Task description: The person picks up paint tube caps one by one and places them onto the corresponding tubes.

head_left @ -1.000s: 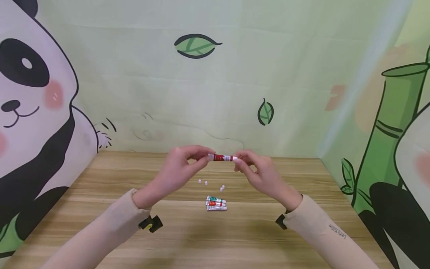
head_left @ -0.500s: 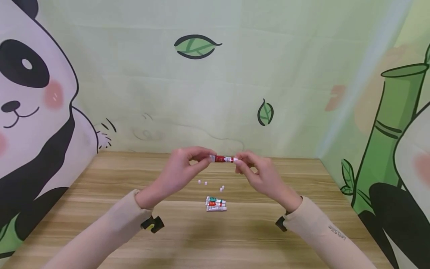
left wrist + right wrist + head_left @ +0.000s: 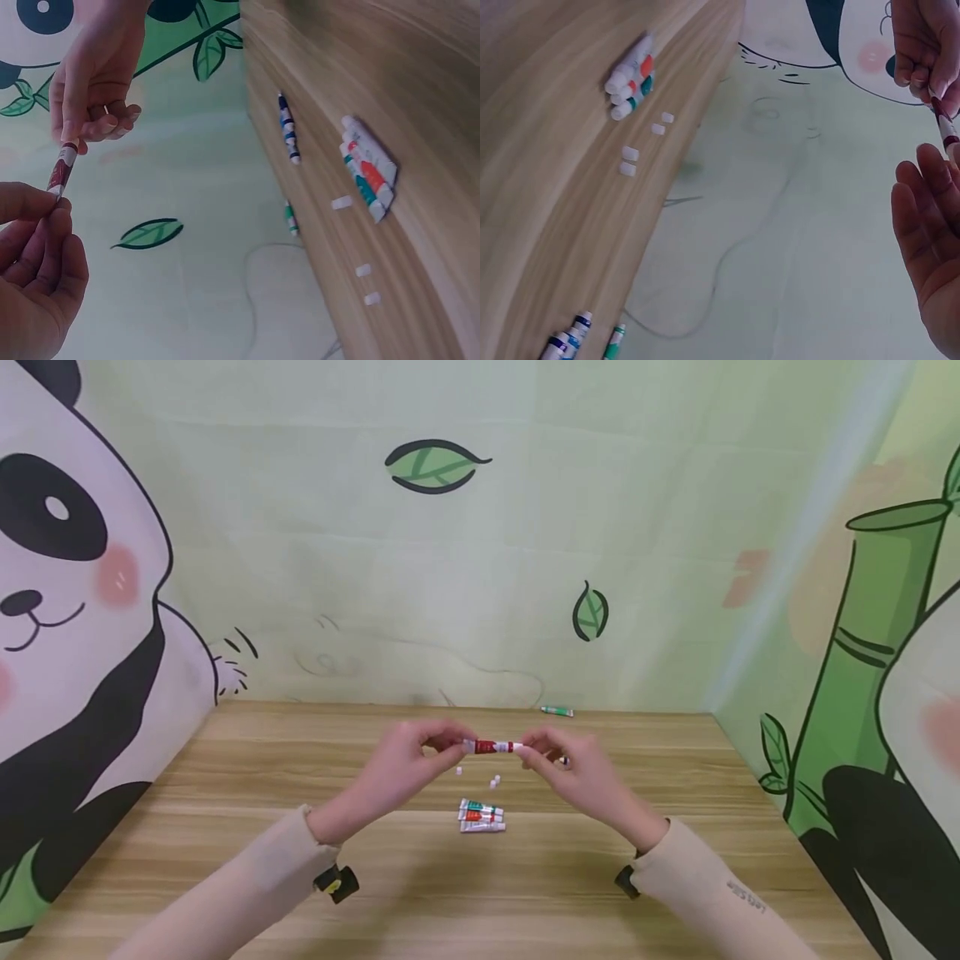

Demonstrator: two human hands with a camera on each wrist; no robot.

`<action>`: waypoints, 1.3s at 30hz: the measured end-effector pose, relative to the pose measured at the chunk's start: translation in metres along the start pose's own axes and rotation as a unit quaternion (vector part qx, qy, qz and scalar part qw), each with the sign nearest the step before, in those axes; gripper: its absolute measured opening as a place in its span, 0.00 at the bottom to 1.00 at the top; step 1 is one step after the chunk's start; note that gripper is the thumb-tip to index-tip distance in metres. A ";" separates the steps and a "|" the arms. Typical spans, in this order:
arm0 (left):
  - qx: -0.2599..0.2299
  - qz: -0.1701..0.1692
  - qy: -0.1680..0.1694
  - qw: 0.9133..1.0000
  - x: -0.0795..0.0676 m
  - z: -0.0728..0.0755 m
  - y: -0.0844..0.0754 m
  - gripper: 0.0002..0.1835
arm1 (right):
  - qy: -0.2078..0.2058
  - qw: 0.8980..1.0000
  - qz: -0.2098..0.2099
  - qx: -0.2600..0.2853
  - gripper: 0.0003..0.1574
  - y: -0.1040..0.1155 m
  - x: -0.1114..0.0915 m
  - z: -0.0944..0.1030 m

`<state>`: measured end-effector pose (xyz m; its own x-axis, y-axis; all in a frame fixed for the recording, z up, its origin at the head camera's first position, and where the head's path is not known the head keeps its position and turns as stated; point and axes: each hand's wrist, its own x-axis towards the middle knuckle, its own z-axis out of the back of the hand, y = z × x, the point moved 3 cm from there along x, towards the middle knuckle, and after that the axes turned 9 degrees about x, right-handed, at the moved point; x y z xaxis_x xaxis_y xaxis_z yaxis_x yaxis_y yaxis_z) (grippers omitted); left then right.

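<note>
A small dark red and white paint tube (image 3: 492,747) is held level above the table between both hands in the head view. My left hand (image 3: 405,758) pinches its flat crimped end with thumb and fingers. At the other end, my right hand (image 3: 577,768) pinches the white cap. In the left wrist view the same tube (image 3: 62,169) spans the gap between the hands. Below lie three paint tubes side by side: a green one (image 3: 480,807), an orange-red one (image 3: 480,817) and a whitish one (image 3: 482,827). Several small white caps (image 3: 630,154) lie loose behind them.
A green tube (image 3: 557,712) lies by the back wall (image 3: 480,568). Blue and purple tubes (image 3: 576,330) lie near it, mostly hidden behind my right hand in the head view. The wooden table (image 3: 480,910) ends at the printed cloth walls.
Both hands have come down and nearer with the red paint tube between them. The green tube at the back has come into sight. The tubes in front have not moved.
</note>
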<state>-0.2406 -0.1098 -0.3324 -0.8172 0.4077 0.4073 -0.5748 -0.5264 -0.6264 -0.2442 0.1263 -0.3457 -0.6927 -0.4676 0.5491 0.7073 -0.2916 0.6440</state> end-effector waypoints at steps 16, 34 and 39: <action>-0.012 0.053 0.051 0.997 -0.028 -0.039 0.037 0.06 | 0.063 0.995 -0.081 0.010 0.09 -0.033 -0.035 -0.030; -0.009 0.054 0.108 0.993 -0.050 -0.082 0.062 0.04 | 0.142 0.976 -0.164 0.025 0.08 -0.056 -0.069 -0.053; -0.010 0.047 0.129 0.990 -0.051 -0.089 0.066 0.05 | 0.171 0.971 -0.169 0.005 0.05 -0.059 -0.071 -0.056</action>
<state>-0.2334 -0.0987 -0.4533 -0.8283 0.5355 0.1645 -0.4933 -0.5582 -0.6671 -0.2289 0.1304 -0.4529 -0.7967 -0.5965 0.0970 0.4443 -0.4694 0.7631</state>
